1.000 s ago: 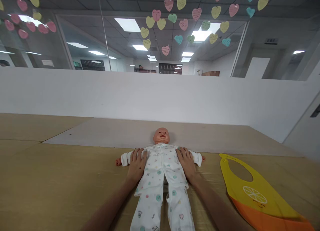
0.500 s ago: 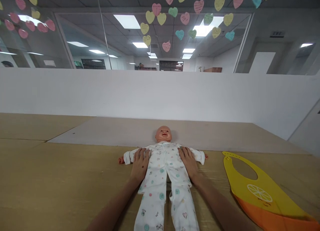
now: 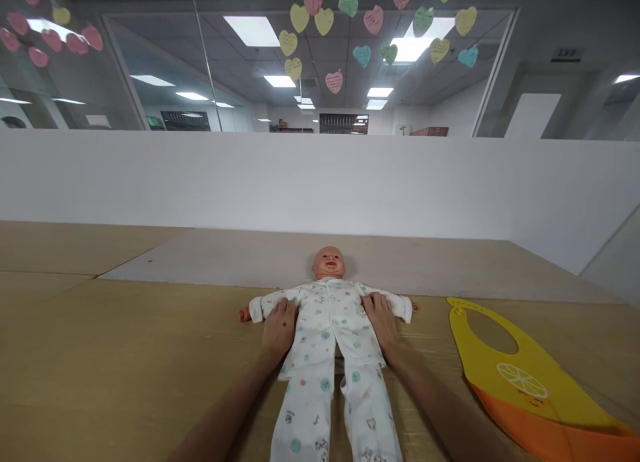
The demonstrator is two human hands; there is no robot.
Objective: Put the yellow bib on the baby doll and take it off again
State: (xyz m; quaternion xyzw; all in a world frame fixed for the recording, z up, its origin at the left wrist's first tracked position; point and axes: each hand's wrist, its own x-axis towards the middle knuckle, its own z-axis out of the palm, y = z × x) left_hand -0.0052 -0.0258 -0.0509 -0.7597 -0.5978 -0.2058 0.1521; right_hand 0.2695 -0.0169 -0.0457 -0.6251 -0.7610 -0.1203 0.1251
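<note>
A baby doll point(image 3: 328, 315) in white pyjamas with coloured dots lies on its back on the tan table point(image 3: 125, 355), head away from me, arms spread. My left hand point(image 3: 279, 327) rests flat against the doll's side under its arm, fingers together. On the opposite side my right hand point(image 3: 383, 322) presses the torso in the same way. Neither hand lifts the doll off the surface.
A yellow and orange silicone bib point(image 3: 525, 389) with a lemon print lies flat to the right of the doll. A white partition wall point(image 3: 320, 182) runs behind the table. Paper hearts point(image 3: 360, 22) stick on the glass above.
Both hands have slid slightly down the doll's sides toward its waist. The view has tilted down a little, so the doll sits a bit higher in the picture.
</note>
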